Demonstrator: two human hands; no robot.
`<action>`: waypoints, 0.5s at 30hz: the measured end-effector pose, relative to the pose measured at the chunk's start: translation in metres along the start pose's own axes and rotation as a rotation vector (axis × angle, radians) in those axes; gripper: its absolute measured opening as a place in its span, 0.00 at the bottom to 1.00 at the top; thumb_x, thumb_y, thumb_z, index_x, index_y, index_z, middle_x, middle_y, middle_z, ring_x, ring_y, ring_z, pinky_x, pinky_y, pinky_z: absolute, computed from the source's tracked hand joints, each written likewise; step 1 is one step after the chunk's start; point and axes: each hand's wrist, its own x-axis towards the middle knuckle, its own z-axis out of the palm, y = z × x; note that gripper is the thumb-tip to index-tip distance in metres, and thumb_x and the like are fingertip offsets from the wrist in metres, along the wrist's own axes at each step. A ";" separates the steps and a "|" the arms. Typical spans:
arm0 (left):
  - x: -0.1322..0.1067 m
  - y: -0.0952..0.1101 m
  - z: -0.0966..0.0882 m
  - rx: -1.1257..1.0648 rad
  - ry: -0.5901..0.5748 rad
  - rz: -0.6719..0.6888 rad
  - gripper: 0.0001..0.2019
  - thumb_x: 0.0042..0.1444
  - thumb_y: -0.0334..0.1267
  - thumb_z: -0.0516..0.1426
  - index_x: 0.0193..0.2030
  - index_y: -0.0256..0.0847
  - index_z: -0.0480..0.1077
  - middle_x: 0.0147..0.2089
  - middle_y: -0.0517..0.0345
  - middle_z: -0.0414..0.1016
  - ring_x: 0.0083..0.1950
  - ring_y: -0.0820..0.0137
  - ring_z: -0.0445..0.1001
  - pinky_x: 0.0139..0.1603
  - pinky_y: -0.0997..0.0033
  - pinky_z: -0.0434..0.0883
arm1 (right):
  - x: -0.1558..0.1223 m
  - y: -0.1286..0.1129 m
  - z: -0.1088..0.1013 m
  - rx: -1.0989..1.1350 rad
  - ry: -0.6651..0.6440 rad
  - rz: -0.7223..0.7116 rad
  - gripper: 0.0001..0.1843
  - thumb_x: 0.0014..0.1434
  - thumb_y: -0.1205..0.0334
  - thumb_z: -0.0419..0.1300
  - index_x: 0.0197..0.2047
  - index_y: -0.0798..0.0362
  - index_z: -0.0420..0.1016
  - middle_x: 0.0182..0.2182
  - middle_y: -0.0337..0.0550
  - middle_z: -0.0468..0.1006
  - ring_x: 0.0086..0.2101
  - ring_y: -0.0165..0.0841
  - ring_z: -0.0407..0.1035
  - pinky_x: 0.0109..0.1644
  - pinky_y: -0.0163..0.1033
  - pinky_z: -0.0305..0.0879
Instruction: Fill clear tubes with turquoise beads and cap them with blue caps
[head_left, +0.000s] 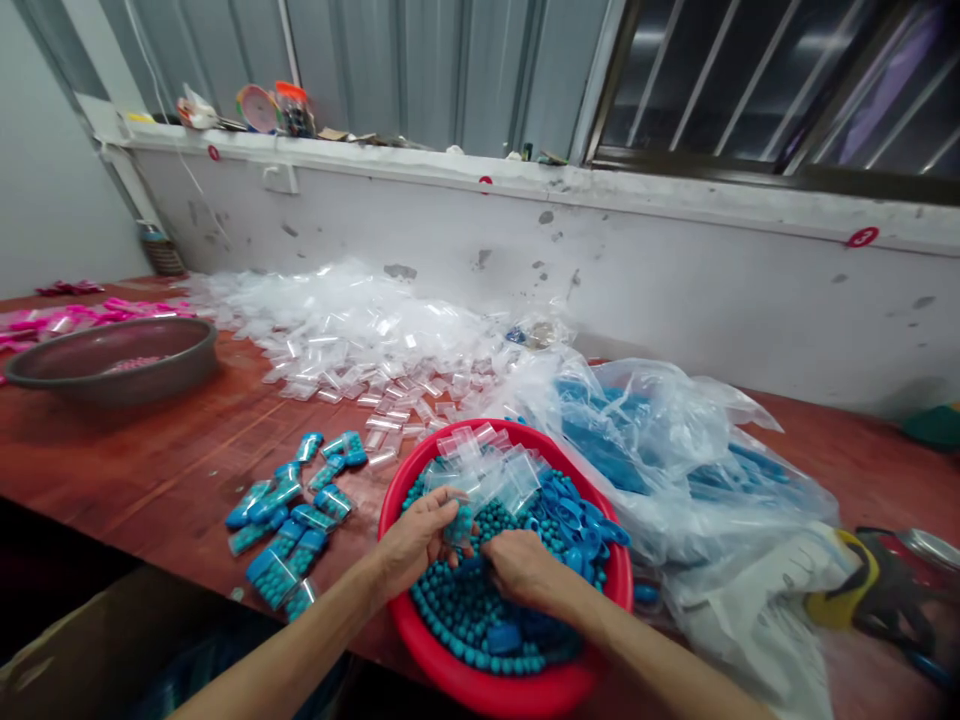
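Observation:
Both hands are over a red basin [396,490] full of small teal beads [450,620]. My left hand [424,535] grips a small clear plastic container [460,524] with teal beads inside. Beside it, my right hand [521,570] is closed, fingers curled down at the beads; a blue piece seems to be at its fingertips, mostly hidden. Empty clear containers [499,470] lie on the beads at the basin's far side. Blue plastic caps or scoops [574,520] are heaped at its right.
Filled bead containers [289,540] lie left of the basin on the red table [165,470]. Behind spreads a pile of clear containers [360,320]. A plastic bag [660,430] of blue parts is at right, near a yellow-and-black tool [847,580]. A grey basin [112,365] stands far left.

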 end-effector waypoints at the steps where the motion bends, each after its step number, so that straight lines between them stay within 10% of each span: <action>1: 0.001 -0.001 -0.001 0.020 -0.002 0.003 0.14 0.49 0.41 0.56 0.40 0.39 0.59 0.26 0.58 0.72 0.23 0.72 0.72 0.17 0.81 0.62 | 0.000 0.005 -0.004 0.020 0.030 0.005 0.11 0.52 0.68 0.51 0.33 0.57 0.74 0.30 0.51 0.78 0.32 0.39 0.72 0.33 0.35 0.62; 11: 0.000 -0.006 0.000 0.094 -0.027 -0.026 0.15 0.51 0.43 0.53 0.43 0.42 0.56 0.28 0.60 0.70 0.25 0.71 0.72 0.19 0.79 0.63 | -0.003 0.023 -0.011 0.372 0.204 -0.268 0.26 0.40 0.80 0.43 0.38 0.54 0.74 0.40 0.42 0.73 0.41 0.29 0.67 0.45 0.31 0.60; 15: 0.002 -0.005 0.000 0.565 0.102 -0.065 0.11 0.52 0.41 0.50 0.41 0.41 0.59 0.27 0.62 0.67 0.18 0.75 0.67 0.15 0.79 0.57 | -0.012 0.021 -0.011 0.377 0.145 -0.198 0.22 0.46 0.78 0.45 0.37 0.53 0.74 0.37 0.43 0.77 0.39 0.31 0.69 0.44 0.33 0.61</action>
